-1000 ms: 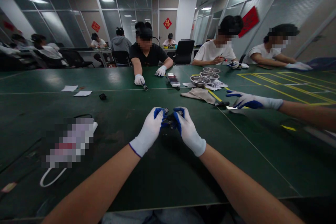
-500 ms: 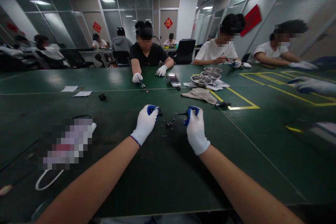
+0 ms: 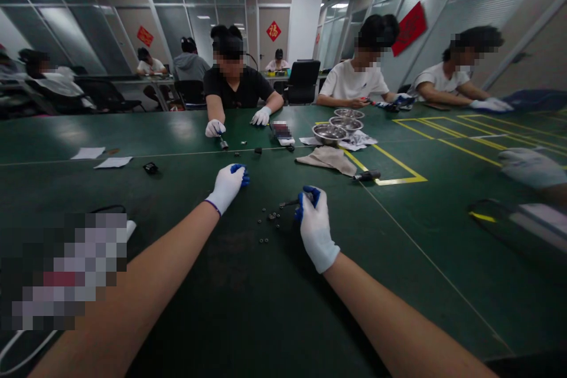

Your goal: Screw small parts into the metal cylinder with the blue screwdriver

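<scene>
My left hand (image 3: 228, 186), in a white glove with blue fingertips, hovers left of the small nuts. Its fingers are stretched forward and loosely bent, with no object showing in them. Beyond it, a small black part (image 3: 258, 152) lies on the table. My right hand (image 3: 315, 224), gloved alike, is closed around a screwdriver-like tool (image 3: 289, 204) with a thin dark shaft pointing left; its handle is hidden by the fingers. Several small metal nuts (image 3: 266, 241) are scattered between my hands, and a darker little cluster (image 3: 271, 217) sits among them near the tool's tip.
A beige cloth (image 3: 328, 159) and a black-handled tool (image 3: 367, 176) lie ahead to the right, before metal bowls (image 3: 330, 132). A blurred-out white-edged object (image 3: 88, 260) is at left. A black part (image 3: 150, 168) and papers (image 3: 113, 162) lie farther off. A co-worker's gloved hand (image 3: 215, 128) works opposite.
The dark part with a shiny piece is gone from my left hand, which has moved left and away. A black part now lies beyond it. My right hand has lowered the tool toward the nuts.
</scene>
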